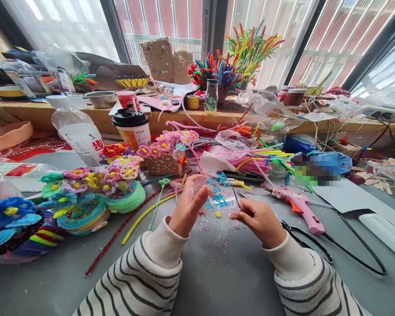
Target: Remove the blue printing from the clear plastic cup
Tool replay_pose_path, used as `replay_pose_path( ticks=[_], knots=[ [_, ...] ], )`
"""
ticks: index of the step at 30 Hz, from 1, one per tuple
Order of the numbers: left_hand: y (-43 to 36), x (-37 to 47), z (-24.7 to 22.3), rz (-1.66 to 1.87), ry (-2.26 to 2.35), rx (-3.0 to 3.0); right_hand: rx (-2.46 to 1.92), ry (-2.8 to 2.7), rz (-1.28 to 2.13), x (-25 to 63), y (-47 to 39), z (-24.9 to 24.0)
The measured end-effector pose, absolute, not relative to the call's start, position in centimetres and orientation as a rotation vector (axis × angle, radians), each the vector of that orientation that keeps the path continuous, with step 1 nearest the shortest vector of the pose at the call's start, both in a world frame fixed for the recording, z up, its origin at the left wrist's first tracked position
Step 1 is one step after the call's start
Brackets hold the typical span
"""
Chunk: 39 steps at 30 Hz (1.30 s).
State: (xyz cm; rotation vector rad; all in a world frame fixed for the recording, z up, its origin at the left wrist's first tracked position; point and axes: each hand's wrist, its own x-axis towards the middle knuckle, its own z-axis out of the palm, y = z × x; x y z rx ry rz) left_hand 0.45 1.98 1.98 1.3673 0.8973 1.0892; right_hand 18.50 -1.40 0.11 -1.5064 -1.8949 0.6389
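Observation:
Just above the desk, my left hand (191, 202) grips a clear plastic piece (219, 193) with blue printed characters and a barcode. The thumb lies over its near left side, and the other fingers are partly hidden behind it. My right hand (261, 221) is closed in a pinch on the lower end of a thin dark strip (236, 195), which runs along the plastic's right edge. I cannot tell whether strip and plastic are joined. Under the hands lie scattered glitter bits (221, 237) and a small yellow piece (218, 214).
A pink glue gun (303, 208) and black-handled scissors (307, 241) lie on the right. Pipe-cleaner flower pots (85, 215) crowd the left, near a lidded cup (132, 127) and a bottle (77, 131). Loose pipe cleaners (250, 160) are heaped behind the hands.

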Motion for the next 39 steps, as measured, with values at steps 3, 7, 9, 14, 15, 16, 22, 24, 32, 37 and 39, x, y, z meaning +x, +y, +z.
replay_pose_path(
  ticks=[3, 7, 9, 14, 15, 16, 22, 24, 32, 37, 39],
  knots=[
    [2.1, 0.4, 1.7, 1.101, 0.87, 1.369, -1.477, -1.894, 0.754, 18.4, -1.6, 0.3],
    [2.2, 0.4, 1.7, 1.082, 0.859, 1.413, -1.429, -1.982, 0.782, 18.2, -1.7, 0.5],
    [2.2, 0.4, 2.0, 1.065, 0.875, 1.44, -1.441, -2.036, 0.75, 18.2, -1.7, 0.5],
    [2.0, 0.4, 2.6, 1.076, 0.906, 1.535, -1.473, -2.06, 0.614, 18.4, -1.6, 0.2],
    [2.1, 0.3, 2.6, 1.081, 0.909, 1.543, -1.478, -2.054, 0.573, 18.4, -1.5, 0.1],
    [2.1, 0.3, 2.5, 1.079, 0.911, 1.543, -1.484, -2.045, 0.532, 18.4, -1.5, 0.0],
    [2.5, 0.3, 1.7, 1.103, 0.868, 1.44, -1.472, -1.918, 0.367, 18.5, -1.4, -0.1],
    [2.4, 0.5, 1.7, 1.157, 0.807, 1.409, -1.467, -1.826, 0.378, 18.6, -1.4, 0.1],
    [1.9, 1.1, 1.8, 1.293, 0.917, 1.567, -1.357, -1.45, 0.565, 18.7, -1.9, 0.7],
    [1.8, 1.2, 0.8, 1.293, 0.909, 1.659, -1.213, -1.361, 0.577, 18.2, -2.2, 1.2],
    [1.8, 1.4, 0.6, 1.284, 0.879, 1.645, -1.196, -1.428, 0.639, 18.0, -2.3, 1.3]
  ],
)
